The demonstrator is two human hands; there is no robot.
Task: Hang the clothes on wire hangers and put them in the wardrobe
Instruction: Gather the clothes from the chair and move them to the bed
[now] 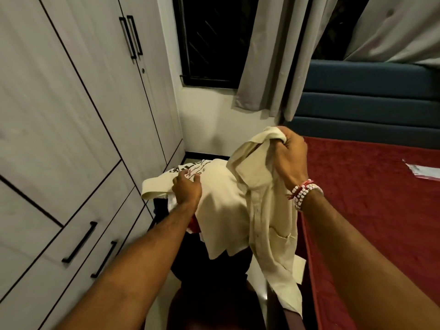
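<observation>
A cream button-up shirt (269,210) hangs from my right hand (291,156), which grips its collar end, raised beside the bed. My left hand (187,186) lies on a cream garment with dark printed lettering (214,186), its fingers curled over the fabric at a sleeve. That garment tops a pile of clothes, with red and dark cloth (204,246) showing underneath. The wardrobe (71,115) stands at the left with its doors closed. No wire hanger is visible.
A bed with a red cover (369,198) and blue padded headboard (369,96) fills the right. Grey curtains (273,55) hang over a dark window (209,39). A white and red packet (423,171) lies on the bed. Wardrobe drawers with black handles (79,241) sit low left.
</observation>
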